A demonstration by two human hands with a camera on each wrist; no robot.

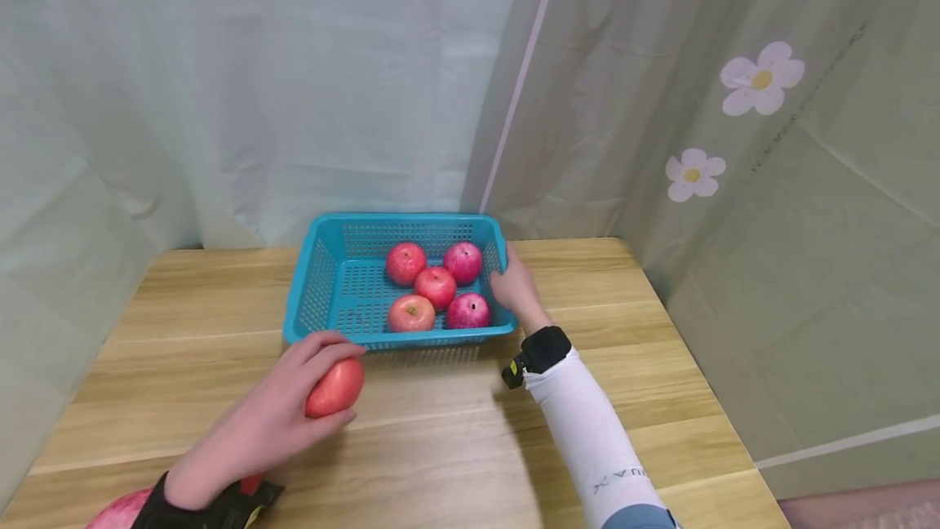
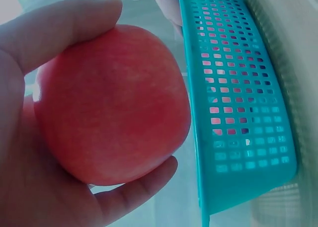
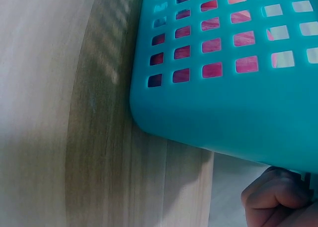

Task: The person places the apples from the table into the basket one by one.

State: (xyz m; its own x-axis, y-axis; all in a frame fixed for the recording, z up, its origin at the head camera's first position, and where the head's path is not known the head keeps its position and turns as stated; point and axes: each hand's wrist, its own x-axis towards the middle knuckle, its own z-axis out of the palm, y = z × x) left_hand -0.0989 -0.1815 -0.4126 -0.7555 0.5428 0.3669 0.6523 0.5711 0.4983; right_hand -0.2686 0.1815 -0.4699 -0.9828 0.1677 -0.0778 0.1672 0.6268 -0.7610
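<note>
My left hand [image 1: 282,415] holds a red apple [image 1: 336,388] above the table, just in front of the basket's near left corner. Thumb and fingers curve round opposite sides of this apple [image 2: 114,105] in the left wrist view. The turquoise perforated basket [image 1: 360,280] stands at the back of the table with several red apples [image 1: 436,288] in its middle and right part. At its right end my right hand [image 1: 520,292] grips the rim. In the right wrist view, curled fingers [image 3: 273,192] show at the basket's edge [image 3: 223,113], partly hidden.
The wooden table [image 1: 602,300] carries the basket. A pinkish-red round thing [image 1: 117,508] lies at the lower left, partly behind my left wrist. A pale curtain [image 1: 352,88] hangs close behind the basket, and a flowered sheet [image 1: 800,268] hangs along the right.
</note>
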